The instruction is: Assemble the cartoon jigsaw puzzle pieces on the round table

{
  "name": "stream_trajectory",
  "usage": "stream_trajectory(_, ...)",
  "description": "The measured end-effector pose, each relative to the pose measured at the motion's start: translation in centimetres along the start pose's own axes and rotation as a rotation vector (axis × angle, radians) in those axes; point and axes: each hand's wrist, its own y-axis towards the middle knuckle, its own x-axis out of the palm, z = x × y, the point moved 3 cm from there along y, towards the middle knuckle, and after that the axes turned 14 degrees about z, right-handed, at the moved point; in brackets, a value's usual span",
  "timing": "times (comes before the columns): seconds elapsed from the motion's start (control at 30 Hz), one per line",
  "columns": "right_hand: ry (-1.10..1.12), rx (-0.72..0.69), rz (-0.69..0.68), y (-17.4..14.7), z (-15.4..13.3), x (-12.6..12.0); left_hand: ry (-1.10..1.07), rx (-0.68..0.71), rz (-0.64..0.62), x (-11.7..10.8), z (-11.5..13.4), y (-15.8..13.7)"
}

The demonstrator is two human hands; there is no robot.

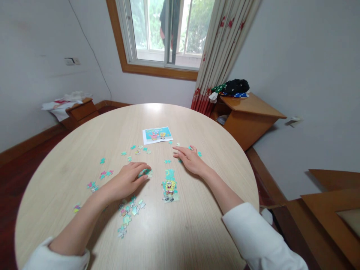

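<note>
Palm down, my left hand (129,180) hovers over or rests on a few loose jigsaw pieces (145,172), its fingers bent and its thumb apart. My right hand (189,160) reaches forward with fingers spread, partly covering small teal pieces beside it. Between and nearer to me than both hands lies a joined strip of puzzle (170,187) showing a yellow square cartoon figure. One teal piece (167,161) lies just beyond that strip. A printed reference picture (157,135) with a pink and a yellow figure lies farther away. Whether any piece is under my right fingers is hidden.
Several loose pieces (128,215) are clustered at the near left, with more pink and teal ones (106,174) farther left. Everything lies on a round wooden table (208,232). Behind it are a window, a curtain (222,48) and a wooden cabinet (247,116) bearing cloths.
</note>
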Motion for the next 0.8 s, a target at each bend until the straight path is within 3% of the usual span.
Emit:
stream_trajectory(0.17,-0.02,-0.021,0.022,-0.1,0.7,-0.2,0.106,-0.093,-0.007,-0.3,-1.0,-0.4)
stream_trajectory(0.47,-0.034,-0.008,0.004,-0.3,1.2,-0.4,0.266,-0.281,-0.155,-2.4,-0.6,-1.2)
stream_trajectory(0.8,-0.041,-0.007,0.007,-0.3,1.3,-0.4,0.367,-0.291,-0.151,-1.9,-1.0,-1.2)
